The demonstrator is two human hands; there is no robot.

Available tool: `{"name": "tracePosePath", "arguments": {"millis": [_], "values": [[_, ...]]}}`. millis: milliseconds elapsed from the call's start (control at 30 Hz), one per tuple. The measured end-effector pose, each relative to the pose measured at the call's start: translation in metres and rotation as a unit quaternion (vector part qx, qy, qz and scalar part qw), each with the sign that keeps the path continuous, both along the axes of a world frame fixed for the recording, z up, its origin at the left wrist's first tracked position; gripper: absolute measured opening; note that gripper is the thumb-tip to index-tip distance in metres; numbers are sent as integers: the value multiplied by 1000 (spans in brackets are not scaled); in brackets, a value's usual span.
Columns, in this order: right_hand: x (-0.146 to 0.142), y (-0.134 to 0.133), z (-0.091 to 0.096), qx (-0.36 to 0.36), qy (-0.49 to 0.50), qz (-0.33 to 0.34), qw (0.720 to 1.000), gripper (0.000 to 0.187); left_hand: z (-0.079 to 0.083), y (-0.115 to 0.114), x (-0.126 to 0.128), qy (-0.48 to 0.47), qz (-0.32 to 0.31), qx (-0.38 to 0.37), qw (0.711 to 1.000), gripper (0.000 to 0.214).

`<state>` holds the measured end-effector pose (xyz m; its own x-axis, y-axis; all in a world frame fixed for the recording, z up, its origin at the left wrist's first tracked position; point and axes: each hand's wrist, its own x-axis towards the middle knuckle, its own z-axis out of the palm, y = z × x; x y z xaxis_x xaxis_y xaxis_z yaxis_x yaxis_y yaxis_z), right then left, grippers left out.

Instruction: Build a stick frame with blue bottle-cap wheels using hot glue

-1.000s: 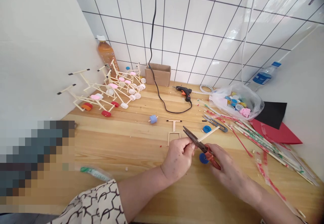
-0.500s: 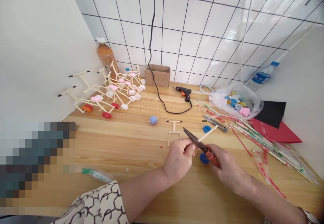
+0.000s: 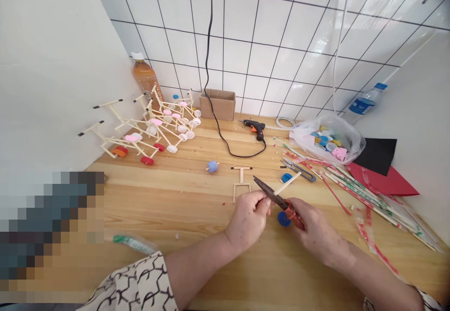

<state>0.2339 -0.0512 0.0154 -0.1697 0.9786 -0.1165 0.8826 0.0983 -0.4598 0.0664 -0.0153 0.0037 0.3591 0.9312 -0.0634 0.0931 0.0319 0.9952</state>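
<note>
OK so your left hand (image 3: 247,217) has its grip pinched on the near end of a thin wooden stick (image 3: 288,182), and the rest of it pokes out toward the far right over the bench (image 3: 168,210). Your right hand (image 3: 318,232) has its grip wrapped round the orange handles of the scissors (image 3: 280,201), blades lying across the stick right beside your left fingertips. Can't tell if they've bitten in, tbh. There's a dark blue cap (image 3: 282,219) just beside those handles and a brighter blue cap (image 3: 287,178) near the stick's far end. Just past your left hand sits a little stick frame (image 3: 242,176), blue roller (image 3: 212,166) to its left, glue gun (image 3: 256,126) farther back.
</note>
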Motion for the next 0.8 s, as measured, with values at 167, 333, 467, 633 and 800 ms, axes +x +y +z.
{"name": "tracePosePath", "arguments": {"millis": [167, 333, 467, 633, 800], "values": [[2, 0, -3, 5, -7, -6, 1000, 16, 0, 0, 0, 8, -3, 5, 1000, 28], [3, 1, -4, 4, -17, -4, 1000, 15, -2, 1, 0, 11, 2, 6, 1000, 28], [2, 4, -2, -15, -20, -6, 1000, 14, -4, 1, 1, 8, 10, 2, 1000, 27], [0, 9, 3, -42, -53, -10, 998, 17, -8, 5, 5, 14, 16, -10, 1000, 27], [0, 15, 3, -52, -68, -18, 996, 18, -10, 9, 6, 23, 22, -18, 999, 28]]}}
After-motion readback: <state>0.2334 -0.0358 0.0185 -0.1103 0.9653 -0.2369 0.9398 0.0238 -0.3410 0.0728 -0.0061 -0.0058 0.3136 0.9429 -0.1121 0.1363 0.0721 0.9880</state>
